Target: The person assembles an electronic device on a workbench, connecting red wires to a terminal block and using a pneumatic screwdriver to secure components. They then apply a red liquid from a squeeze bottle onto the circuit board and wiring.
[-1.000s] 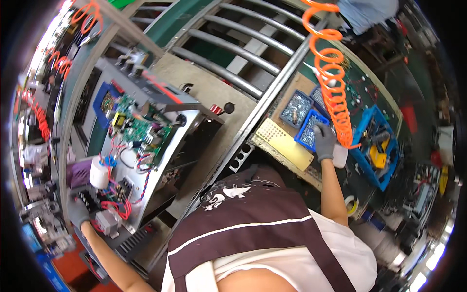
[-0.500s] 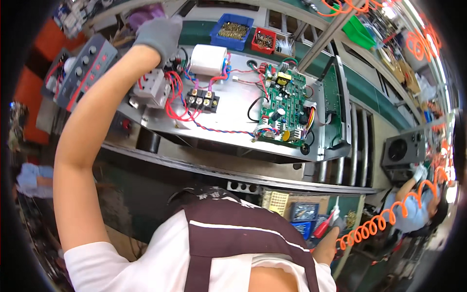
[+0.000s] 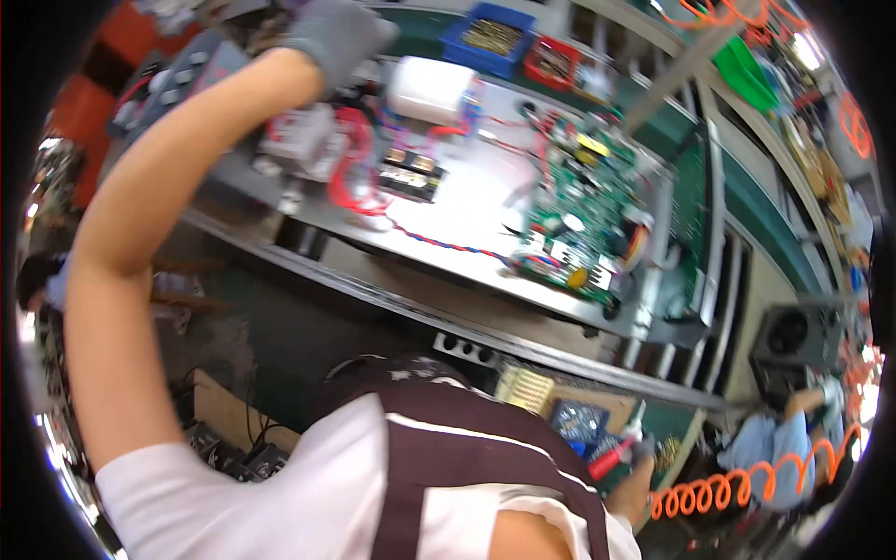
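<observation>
Beside the tray [image 3: 579,420], the right hand [image 3: 644,453] now grips a red tool [image 3: 610,460]; left hand's [image 3: 342,42] grip unclear.

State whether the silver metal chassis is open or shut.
Open: the chassis shows its green circuit board and white cylinder uncovered.

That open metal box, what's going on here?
A person's gloved left hand is at the far left of the open metal box, near its white cylinder; what it holds is unclear. The right hand is at a red tool, its grip too small to make out. The box's green board and red wires lie exposed.
</observation>
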Available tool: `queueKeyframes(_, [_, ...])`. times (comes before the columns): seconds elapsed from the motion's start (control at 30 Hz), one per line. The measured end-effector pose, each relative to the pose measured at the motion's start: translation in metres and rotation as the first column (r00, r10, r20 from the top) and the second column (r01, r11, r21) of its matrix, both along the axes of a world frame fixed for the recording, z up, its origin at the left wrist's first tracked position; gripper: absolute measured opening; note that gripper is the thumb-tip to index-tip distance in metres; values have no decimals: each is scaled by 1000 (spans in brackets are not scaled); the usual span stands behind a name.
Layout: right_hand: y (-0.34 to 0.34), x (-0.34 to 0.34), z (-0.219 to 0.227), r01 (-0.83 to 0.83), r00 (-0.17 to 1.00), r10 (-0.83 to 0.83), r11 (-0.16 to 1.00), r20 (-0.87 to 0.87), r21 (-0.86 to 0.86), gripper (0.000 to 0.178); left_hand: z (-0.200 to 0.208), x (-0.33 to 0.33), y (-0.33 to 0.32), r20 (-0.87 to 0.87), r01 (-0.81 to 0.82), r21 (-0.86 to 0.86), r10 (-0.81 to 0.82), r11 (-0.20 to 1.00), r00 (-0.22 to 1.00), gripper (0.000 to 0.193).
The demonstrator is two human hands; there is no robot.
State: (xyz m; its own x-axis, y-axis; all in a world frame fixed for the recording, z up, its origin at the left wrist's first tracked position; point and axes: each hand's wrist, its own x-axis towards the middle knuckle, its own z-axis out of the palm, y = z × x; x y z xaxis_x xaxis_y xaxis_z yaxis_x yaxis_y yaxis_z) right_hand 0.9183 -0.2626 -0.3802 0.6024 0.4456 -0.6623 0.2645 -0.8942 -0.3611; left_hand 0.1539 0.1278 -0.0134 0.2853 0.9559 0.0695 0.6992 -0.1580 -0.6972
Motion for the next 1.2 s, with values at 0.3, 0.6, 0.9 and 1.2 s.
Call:
queueKeyframes(0.3, [90,-62,16,-178,877,112,979,468,98,52,2,17,11,73,140,-239,-126,961,989,21])
queueKeyframes(0.6, [9,-84,116,-148,416,-249,930,875,335,52,15,6,56,235,482,-135,-445,865,864,10])
queueKeyframes(0.9, [36,-354,296,-24,992,-91,557,90,830,44,24,158,56,494,971,-33,-841,236,221,64])
queueKeyframes(1.2, [135,-478,390,217,850,29,890,-526,401,44,-5,259,50,551,990,35,-824,-133,-130,99])
